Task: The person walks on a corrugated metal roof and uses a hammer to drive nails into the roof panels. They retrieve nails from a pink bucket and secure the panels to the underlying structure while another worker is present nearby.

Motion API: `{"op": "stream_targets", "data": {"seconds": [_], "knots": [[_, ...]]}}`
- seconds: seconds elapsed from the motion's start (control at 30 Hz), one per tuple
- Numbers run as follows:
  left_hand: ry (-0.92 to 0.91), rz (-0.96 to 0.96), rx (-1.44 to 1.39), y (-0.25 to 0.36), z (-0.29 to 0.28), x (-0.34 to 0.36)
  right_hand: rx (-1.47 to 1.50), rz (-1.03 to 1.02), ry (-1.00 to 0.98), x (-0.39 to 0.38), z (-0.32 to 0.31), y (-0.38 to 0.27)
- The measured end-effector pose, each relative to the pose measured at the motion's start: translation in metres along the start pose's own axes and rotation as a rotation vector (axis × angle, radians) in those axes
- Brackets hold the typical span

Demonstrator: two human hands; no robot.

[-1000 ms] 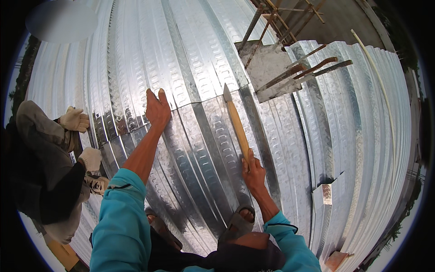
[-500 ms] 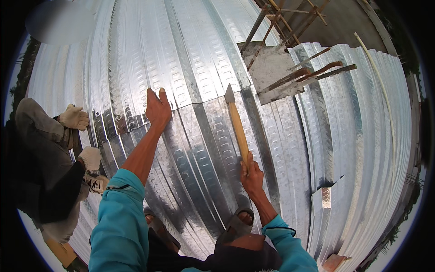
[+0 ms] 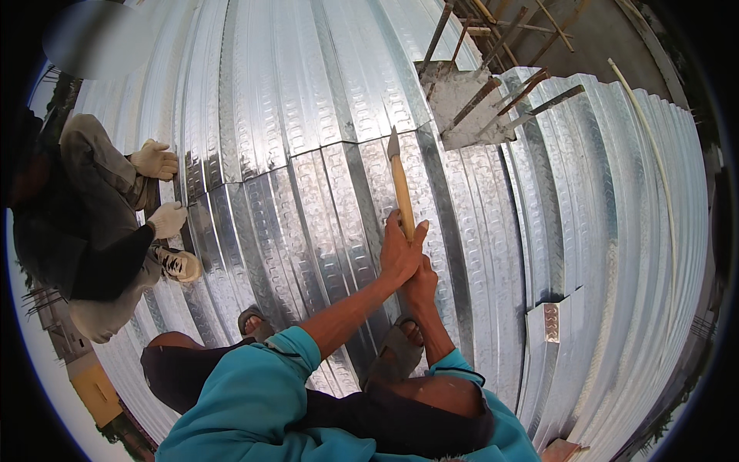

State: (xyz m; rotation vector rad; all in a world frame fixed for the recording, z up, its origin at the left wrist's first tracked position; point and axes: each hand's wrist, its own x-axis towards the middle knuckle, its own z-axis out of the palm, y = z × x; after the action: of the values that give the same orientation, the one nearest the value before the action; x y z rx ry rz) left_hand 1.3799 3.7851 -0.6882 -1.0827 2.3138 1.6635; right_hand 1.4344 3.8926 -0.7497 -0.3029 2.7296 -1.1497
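My left hand is closed around the wooden handle of a hand tool with a pointed grey metal head. My right hand grips the same handle just behind it, partly hidden by my left hand. The tool points away from me, its tip near the overlapping seam of the ribbed silvery metal sheets. My sandalled feet stand on the sheets beneath my arms.
A crouching co-worker with light gloves is at the left edge. A grey concrete patch with protruding rusty rods and wooden sticks is at upper right. A thin pale pole and a cut flap lie on the right.
My left hand has left the sheet seam and moved right onto the tool's handle, beside my right hand. The view has shifted, with more of the co-worker and my legs showing.
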Motion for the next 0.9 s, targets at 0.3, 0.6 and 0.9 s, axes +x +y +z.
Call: {"op": "stream_targets", "data": {"seconds": [0.3,0.6,0.9], "knots": [[-0.198,-0.209,0.02,0.0,0.012,0.019,-0.078,-0.038,-0.071,0.013,-0.013,-0.002],[-0.063,-0.139,0.009,-0.009,0.03,0.052,-0.17,-0.094,-0.102,0.053,-0.003,0.009],[-0.003,-0.069,0.073,-0.019,-0.028,0.01,-0.047,-0.057,-0.019,0.003,0.002,-0.001]]}}
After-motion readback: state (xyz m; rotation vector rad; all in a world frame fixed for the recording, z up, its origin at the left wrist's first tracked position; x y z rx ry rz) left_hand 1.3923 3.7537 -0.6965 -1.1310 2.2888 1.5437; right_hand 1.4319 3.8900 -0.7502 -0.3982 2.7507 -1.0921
